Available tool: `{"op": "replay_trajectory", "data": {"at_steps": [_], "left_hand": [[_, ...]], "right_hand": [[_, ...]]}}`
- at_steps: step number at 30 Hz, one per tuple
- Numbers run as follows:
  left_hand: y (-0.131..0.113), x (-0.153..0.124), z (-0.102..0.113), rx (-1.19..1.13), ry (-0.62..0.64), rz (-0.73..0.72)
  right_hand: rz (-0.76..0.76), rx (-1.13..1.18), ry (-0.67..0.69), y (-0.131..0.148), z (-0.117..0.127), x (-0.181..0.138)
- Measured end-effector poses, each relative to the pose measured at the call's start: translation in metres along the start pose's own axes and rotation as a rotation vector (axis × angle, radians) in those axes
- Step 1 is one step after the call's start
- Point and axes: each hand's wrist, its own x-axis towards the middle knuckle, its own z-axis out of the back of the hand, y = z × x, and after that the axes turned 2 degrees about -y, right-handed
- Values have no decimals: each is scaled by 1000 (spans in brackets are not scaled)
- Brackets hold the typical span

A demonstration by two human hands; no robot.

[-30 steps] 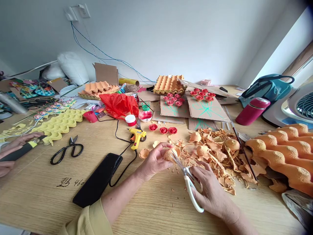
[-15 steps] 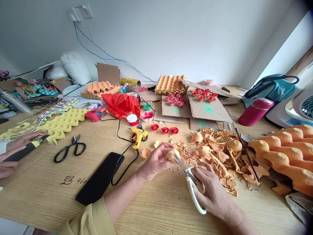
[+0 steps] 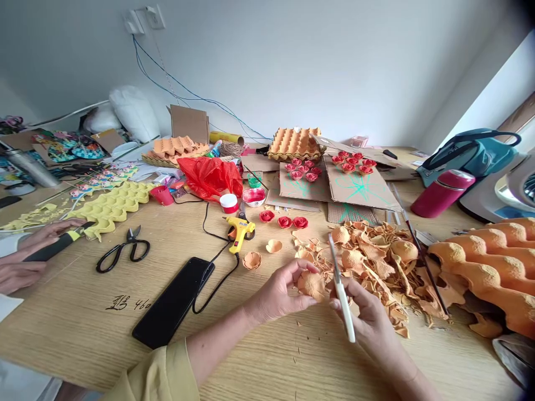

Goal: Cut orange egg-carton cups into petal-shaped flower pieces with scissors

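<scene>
My left hand [image 3: 279,294] pinches an orange egg-carton cup piece [image 3: 311,284] just above the wooden table [image 3: 259,362]. My right hand [image 3: 368,317] grips white-handled scissors [image 3: 340,289], blades pointing up and away, right beside the cup piece but not cutting it. A heap of orange carton scraps [image 3: 376,262] lies just behind both hands. Two small cut petal cups [image 3: 253,259] sit to the left of my left hand.
A black phone [image 3: 173,301], yellow glue gun [image 3: 240,229] with its cord, and black scissors [image 3: 124,250] lie left. Red paper roses [image 3: 285,221] and cardboard sheets [image 3: 359,186] sit behind. Orange egg trays [image 3: 489,273] are at right. Another person's hands [image 3: 25,256] hold a tool at far left.
The scissors have come away from the cup piece and now point upward. My left hand moved slightly nearer and right with the piece. The camera shifted a little.
</scene>
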Motion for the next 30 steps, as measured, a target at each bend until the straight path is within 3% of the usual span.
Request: {"op": "replay_trajectory", "data": {"at_steps": [4,10,17,21,26,30], "left_hand": [[7,-4,-10,75,-23,-37],[10,-2,-14,-81,-20,5],[7,3,-10,-169,-82,57],[6,2,-9,-118,-10,155],[7,1,-9,338,-59,-3],[10,2,-7,449,-109,-139]], "right_hand": [[-149,288,-62,2,-4,3],[-247,469,-118,6,-15,6],[-156,351,-88,1,-12,1],[-99,265,-80,5,-12,2],[-36,56,-93,9,-9,3],[-5,-72,-184,5,-2,2]]}}
